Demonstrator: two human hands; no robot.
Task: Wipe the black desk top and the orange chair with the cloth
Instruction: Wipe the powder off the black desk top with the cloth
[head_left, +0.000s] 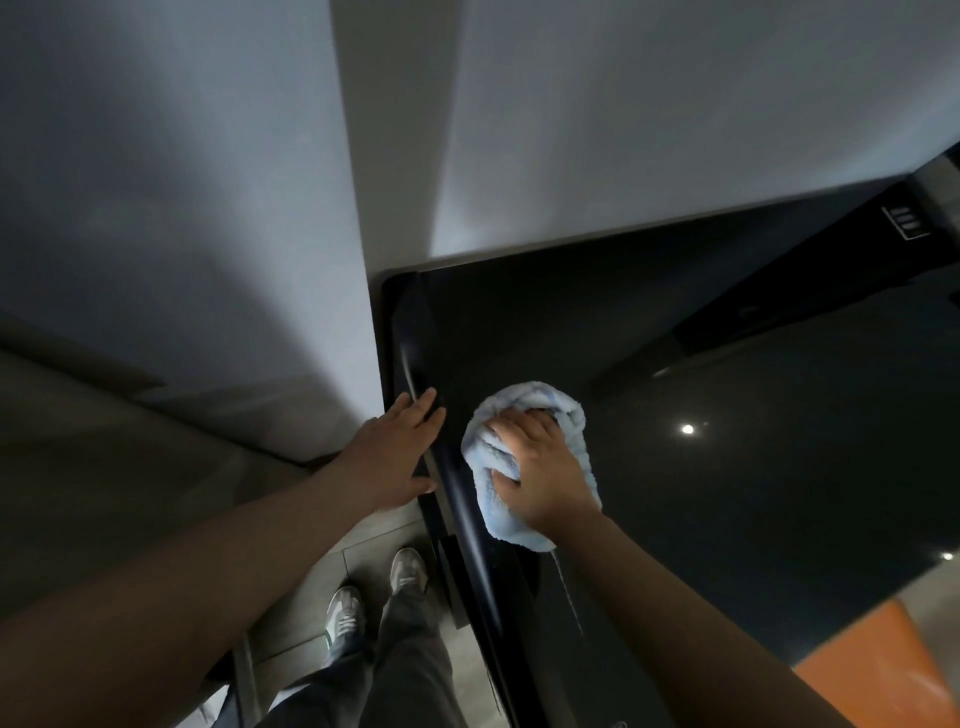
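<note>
Near the desk's left edge I see the right hand (540, 470), fingers curled into the bunched blue cloth (524, 402) lying on the black desk top (753, 493). The left hand (389, 457) rests on the rim, fingers straight and close together. Grey wall panels (623, 130) hem the corner. The orange chair (878, 675) is cut off at lower right, blurred.

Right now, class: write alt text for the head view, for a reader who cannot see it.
The right hand grips a bunched light blue cloth on the black desk top, near its left edge. The left hand rests flat on that edge. An orange chair shows at lower right.
</note>
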